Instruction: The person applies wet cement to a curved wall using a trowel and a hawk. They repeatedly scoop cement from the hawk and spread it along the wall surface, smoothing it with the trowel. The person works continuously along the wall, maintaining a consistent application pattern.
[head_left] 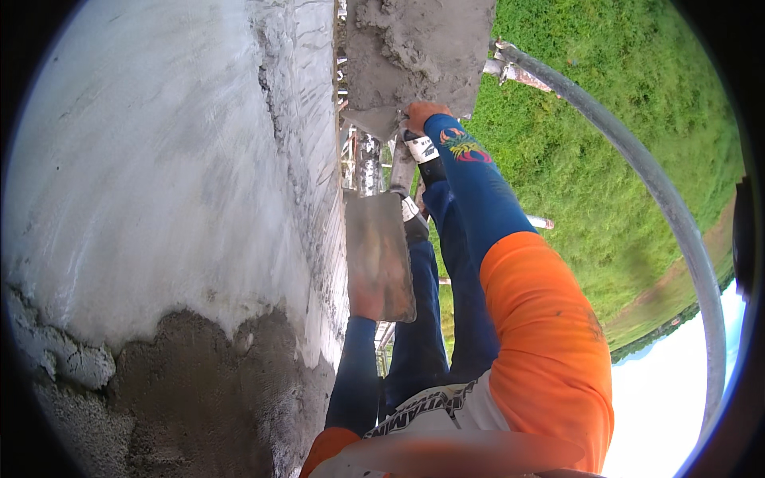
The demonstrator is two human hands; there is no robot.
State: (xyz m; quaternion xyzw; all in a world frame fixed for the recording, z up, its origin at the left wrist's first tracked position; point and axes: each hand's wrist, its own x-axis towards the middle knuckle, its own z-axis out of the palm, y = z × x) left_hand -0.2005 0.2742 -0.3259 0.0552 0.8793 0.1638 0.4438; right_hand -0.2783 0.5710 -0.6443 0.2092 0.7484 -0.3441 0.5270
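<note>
My left hand (366,303) holds a flat rectangular plastering board (380,251), smeared with grey mortar, close beside the wall. The board hides part of its fingers. Farther forward, my right hand (423,117) is closed at the near edge of a wide board (470,76) loaded with wet grey mortar (414,40). It appears to grip a trowel, whose blade (374,122) shows just left of the hand, against the mortar board's edge; the handle is hidden in my fist.
A plastered wall (159,175) fills the left side, smooth and pale above, with a rough darker patch (199,390) lower down. Scaffold poles (369,163) stand below, near my shoes. On the right, a curved-looking metal rail (637,155) runs past a grassy slope (606,103).
</note>
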